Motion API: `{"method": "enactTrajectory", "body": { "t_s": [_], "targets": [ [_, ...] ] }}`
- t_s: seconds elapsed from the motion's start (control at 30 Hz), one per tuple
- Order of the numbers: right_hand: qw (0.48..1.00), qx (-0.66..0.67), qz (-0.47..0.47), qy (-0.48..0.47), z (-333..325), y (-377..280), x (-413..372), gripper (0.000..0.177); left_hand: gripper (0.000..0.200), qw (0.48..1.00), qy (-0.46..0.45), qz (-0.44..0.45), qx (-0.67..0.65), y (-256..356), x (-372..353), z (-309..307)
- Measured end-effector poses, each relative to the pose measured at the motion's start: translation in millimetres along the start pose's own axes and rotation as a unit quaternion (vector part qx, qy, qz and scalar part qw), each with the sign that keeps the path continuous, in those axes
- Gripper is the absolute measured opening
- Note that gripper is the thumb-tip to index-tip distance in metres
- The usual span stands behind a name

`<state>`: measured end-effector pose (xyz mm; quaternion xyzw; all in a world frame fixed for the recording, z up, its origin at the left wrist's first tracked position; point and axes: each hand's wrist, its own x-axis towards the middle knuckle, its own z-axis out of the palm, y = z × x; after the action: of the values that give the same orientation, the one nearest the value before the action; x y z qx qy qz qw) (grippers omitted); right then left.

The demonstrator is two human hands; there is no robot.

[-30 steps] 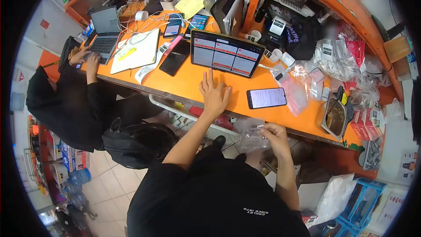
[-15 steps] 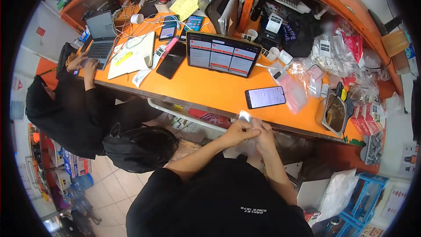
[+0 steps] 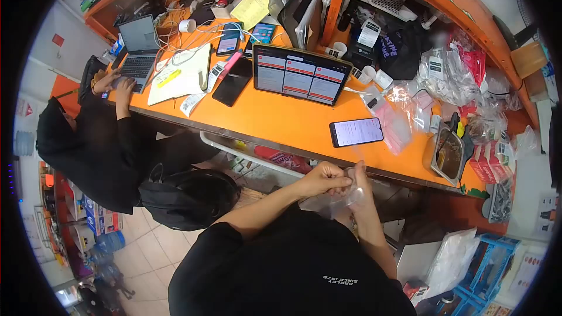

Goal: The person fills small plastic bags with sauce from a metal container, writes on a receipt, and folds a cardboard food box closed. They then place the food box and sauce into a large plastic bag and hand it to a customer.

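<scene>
Bag (image 3: 353, 196) is now at both hands, just off the front edge of worktop (image 3: 281, 118): left hand (image 3: 324, 181), come from the tablet (image 3: 301, 75), pinches it; right hand's (image 3: 365, 199) fingers I cannot tell.

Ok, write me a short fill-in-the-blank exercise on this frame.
The left hand and right hand hold a clear bag made of ____.
The desk top is coloured ____.
The phone nearest the hands has a lit ____.
The co-worker is on the person's ____ side.

Missing words: plastic; orange; screen; left.
</scene>
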<state>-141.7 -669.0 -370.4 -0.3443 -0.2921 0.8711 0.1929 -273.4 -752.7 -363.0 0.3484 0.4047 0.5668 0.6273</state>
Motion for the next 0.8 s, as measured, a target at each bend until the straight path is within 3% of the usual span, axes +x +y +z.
{"method": "enactTrajectory", "body": {
  "t_s": [0.03, 0.1, 0.13, 0.17, 0.2, 0.23, 0.3, 0.37, 0.43, 0.5, 0.57, 0.63, 0.7, 0.8],
  "targets": [
    [0.994, 0.098, 0.039, 0.005, -2, -4, 0, 0.053, 0.034, 1.0, 0.009, -0.006, -0.012, -3, -2, -4],
    [0.992, 0.122, 0.035, -0.002, -3, -8, -3, 0.052, 0.034, 0.999, 0.019, -0.013, -0.024, -8, -3, -6],
    [0.997, -0.058, -0.052, -0.006, 5, -9, -6, 0.051, 0.034, 0.999, -0.002, -0.024, -0.027, -2, -3, -2],
    [0.962, -0.236, -0.135, -0.01, 11, -6, -7, 0.05, 0.034, 0.999, -0.022, -0.036, -0.03, 4, -4, 2],
    [0.959, -0.218, -0.18, 0.009, 12, 5, -5, 0.045, 0.034, 0.997, 0.005, -0.014, 0.07, 9, -5, 6],
    [0.959, -0.219, -0.182, 0.008, 10, 7, -1, 0.045, 0.034, 0.997, 0.005, -0.013, 0.071, 7, -5, 6],
    [0.997, -0.052, -0.048, -0.028, 8, 10, 6, 0.04, 0.035, 1.0, 0.001, -0.008, -0.02, -2, -4, 1],
    [0.998, -0.051, -0.038, -0.012, 24, 2, -6, 0.036, 0.031, 1.0, -0.002, 0.001, -0.027, -6, -6, -9],
    [0.999, 0.032, 0.016, 0.036, 18, 8, -1, 0.034, 0.022, 0.998, -0.009, -0.035, -0.049, -4, -6, -22],
    [0.999, -0.024, -0.011, 0.019, 11, 9, 0, 0.03, 0.02, 0.998, -0.036, -0.03, -0.039, -10, 1, -40],
    [0.989, -0.134, -0.066, -0.013, 1, 7, 2, 0.03, 0.019, 0.987, -0.057, -0.025, 0.147, 1, 6, -65],
    [0.981, -0.183, -0.052, -0.041, -12, 4, 3, 0.031, 0.018, 0.958, 0.045, 0.001, 0.283, -1, 15, -106],
    [0.97, -0.232, -0.034, -0.066, -24, 8, 1, 0.032, 0.012, 0.829, 0.24, 0.119, 0.491, 25, 20, -118],
    [0.932, -0.347, -0.106, -0.017, -24, 10, -3, 0.024, 0.007, 0.85, 0.3, 0.141, 0.41, 20, 28, -143]
  ]
}}
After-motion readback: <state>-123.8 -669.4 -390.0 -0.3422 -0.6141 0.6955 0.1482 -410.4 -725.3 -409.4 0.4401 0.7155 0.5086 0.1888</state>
